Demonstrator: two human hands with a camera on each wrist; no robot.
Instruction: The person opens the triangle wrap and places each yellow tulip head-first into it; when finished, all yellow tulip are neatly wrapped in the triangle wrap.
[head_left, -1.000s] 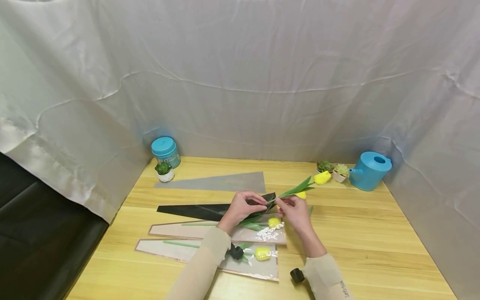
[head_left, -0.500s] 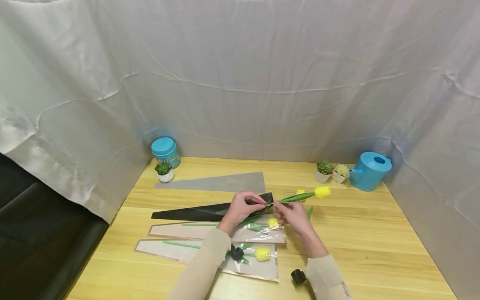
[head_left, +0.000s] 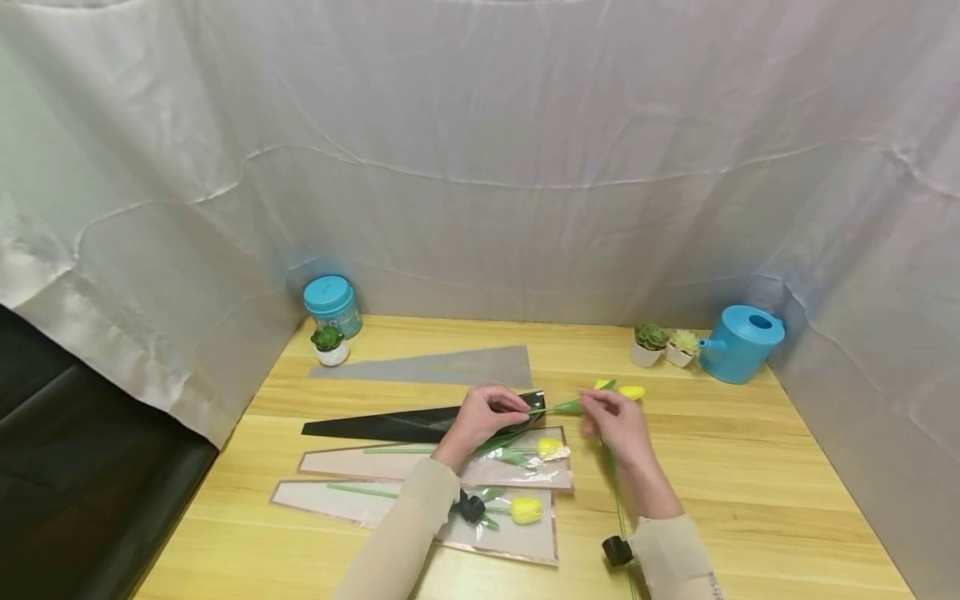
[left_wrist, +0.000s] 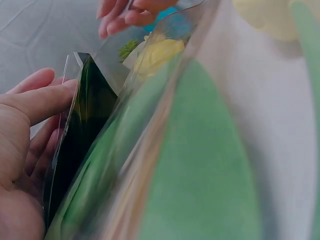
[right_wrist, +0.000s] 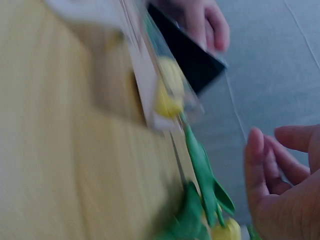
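My left hand (head_left: 480, 425) pinches the wide mouth of a black tapered flower sleeve (head_left: 397, 423), its fingers along the edge (left_wrist: 65, 102) in the left wrist view. A yellow tulip (head_left: 632, 392) lies with its stem leading into that mouth and its green leaves outside to the right. Close over this flower, my right hand (head_left: 622, 425) has loosely bent fingers with a gap to the thumb; the right wrist view shows nothing held. Another yellow tulip (head_left: 618, 500) lies under the right forearm, stem toward the front edge, partly hidden.
Two pink-edged clear sleeves (head_left: 562, 479) with one yellow tulip each lie in front. A grey sleeve (head_left: 480, 365) lies behind. At the back left stand a blue canister (head_left: 332, 304) and potted succulent (head_left: 331, 346); at right, two succulents (head_left: 648, 343) and a blue watering can (head_left: 741, 343).
My right hand has let go of the tulip and moved right. The tulip has dropped lower and its head shifted slightly left. My left hand keeps its grip on the black sleeve.
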